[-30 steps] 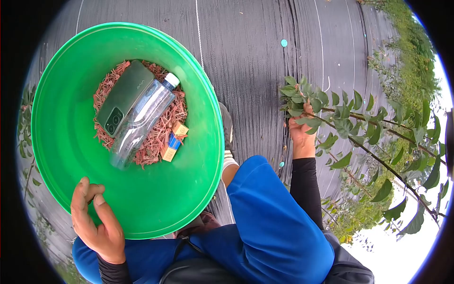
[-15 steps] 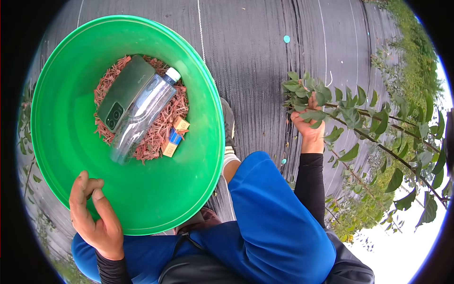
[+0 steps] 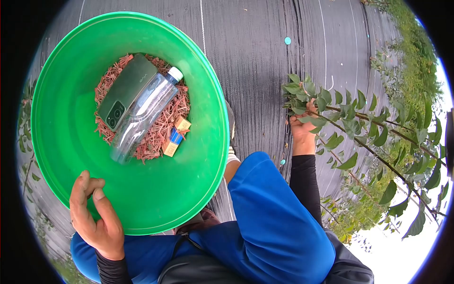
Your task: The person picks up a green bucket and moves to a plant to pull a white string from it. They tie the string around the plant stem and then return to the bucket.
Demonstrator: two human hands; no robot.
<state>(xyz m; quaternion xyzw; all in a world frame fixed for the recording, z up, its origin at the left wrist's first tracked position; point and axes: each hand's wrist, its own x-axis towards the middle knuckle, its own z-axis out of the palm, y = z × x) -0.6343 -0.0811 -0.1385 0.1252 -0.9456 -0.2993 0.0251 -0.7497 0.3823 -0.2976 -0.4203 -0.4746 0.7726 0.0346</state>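
My left hand (image 3: 97, 217) is at the lower left rim of a green bucket (image 3: 156, 199). Its fingers are bent with a gap to the thumb, and nothing shows between them. Inside the bucket, a dark phone (image 3: 125, 90) and a clear plastic bottle (image 3: 142, 118) with a white cap lie on reddish-brown short pieces (image 3: 158, 144). A small blue and tan box (image 3: 175, 137) rests beside them. Off to the right, my right hand (image 3: 302, 135) has its fingers closed around the leafy end of a branch (image 3: 373, 146); leaves partly cover the fingers.
Black woven ground sheet (image 3: 250, 71) with pale lines covers the ground. My bent knee in blue trousers (image 3: 279, 213) stands between the bucket and my right arm. Other plants (image 3: 411, 61) grow along the right side. A small turquoise disc (image 3: 287, 41) lies on the sheet.
My right hand has moved slightly left and down, and the branch has shifted with it. The bucket's right rim sits slightly further right. My left hand is nearly still.
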